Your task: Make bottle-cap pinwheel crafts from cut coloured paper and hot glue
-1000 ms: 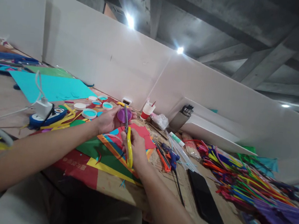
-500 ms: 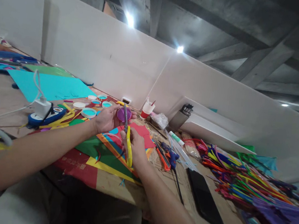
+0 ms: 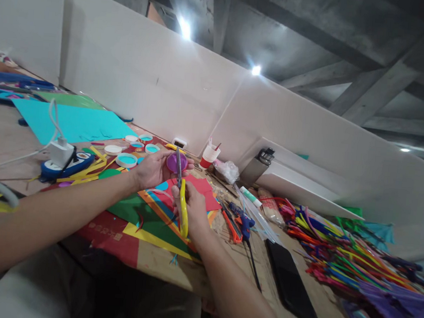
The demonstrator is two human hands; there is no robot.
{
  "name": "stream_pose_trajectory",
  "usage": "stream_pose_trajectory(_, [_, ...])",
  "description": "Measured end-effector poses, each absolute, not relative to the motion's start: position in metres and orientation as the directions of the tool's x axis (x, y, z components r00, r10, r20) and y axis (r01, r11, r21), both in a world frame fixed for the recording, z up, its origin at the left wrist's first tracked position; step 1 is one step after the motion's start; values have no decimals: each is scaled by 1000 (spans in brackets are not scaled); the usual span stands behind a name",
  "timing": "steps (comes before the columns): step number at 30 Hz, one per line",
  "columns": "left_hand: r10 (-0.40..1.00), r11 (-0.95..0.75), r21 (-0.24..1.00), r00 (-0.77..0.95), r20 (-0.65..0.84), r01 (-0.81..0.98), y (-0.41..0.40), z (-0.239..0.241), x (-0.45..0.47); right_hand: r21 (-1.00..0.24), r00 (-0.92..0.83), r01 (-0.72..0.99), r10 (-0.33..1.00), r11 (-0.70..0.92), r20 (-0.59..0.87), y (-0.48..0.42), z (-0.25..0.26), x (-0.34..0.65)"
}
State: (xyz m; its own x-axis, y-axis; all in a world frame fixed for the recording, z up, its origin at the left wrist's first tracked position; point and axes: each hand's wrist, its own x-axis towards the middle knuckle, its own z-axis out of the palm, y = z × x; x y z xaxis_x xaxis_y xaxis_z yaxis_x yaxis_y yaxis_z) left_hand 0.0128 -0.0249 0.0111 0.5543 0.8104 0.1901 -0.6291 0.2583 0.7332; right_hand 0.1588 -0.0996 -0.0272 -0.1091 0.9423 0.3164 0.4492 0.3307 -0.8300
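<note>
My left hand (image 3: 153, 169) holds a small purple paper disc (image 3: 176, 162) above the table, fingers curled round its edge. My right hand (image 3: 193, 208) grips a pair of yellow-handled scissors (image 3: 182, 203), whose blades point up and away into the purple disc. Under both hands lie overlapping sheets of coloured paper (image 3: 154, 213): red, green, yellow and blue.
White lids with teal centres (image 3: 127, 160) and yellow paper strips lie at the left, near a charger on a blue base (image 3: 62, 157). A large teal sheet (image 3: 73, 123) lies beyond. A black phone (image 3: 292, 284), a blue glue gun (image 3: 242, 224), a red-and-white cup (image 3: 209, 156) and a pile of coloured pipe cleaners (image 3: 338, 253) fill the right.
Almost nothing differs: both hands stay together at the purple disc, with the scissors shifting very slightly.
</note>
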Motion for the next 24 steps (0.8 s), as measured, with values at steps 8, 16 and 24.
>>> stream_pose_trajectory(8, [803, 266, 730, 564, 193, -629, -24, 12, 12, -798, -111, 487, 931, 356, 347, -98, -29, 160])
stream_pose_trajectory(16, [812, 251, 730, 549, 198, -636, -25, 12, 13, -810, -104, 475, 936, 343, 336, -99, -28, 159])
stream_pose_trajectory(24, [818, 257, 729, 545, 186, -634, -25, 11, 13, -785, -117, 495, 924, 371, 363, -98, -31, 160])
